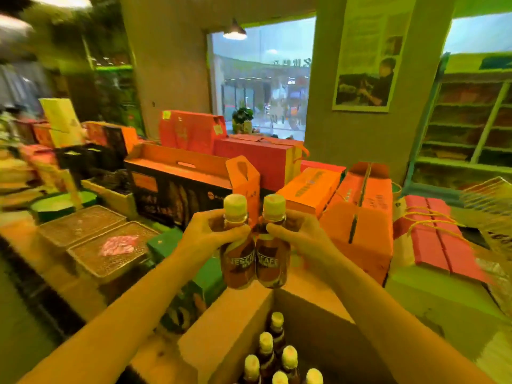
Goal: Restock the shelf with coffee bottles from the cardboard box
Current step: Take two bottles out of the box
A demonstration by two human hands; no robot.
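I hold two brown coffee bottles with pale caps side by side, upright, above the open cardboard box (227, 328). My left hand (206, 231) grips the neck of the left bottle (238, 259). My right hand (299, 231) grips the neck of the right bottle (273, 261). The two bottles touch each other. Inside the box, several more capped bottles (273, 353) stand upright at the bottom of the view. A shelf unit (468, 126) with green rails stands at the far right.
Orange and red gift boxes (357, 217) are piled ahead and to the right. A dark display carton (177, 189) stands ahead on the left. Wire-mesh trays (108, 245) lie on the left counter. A pillar with a poster (363, 67) rises beside a window.
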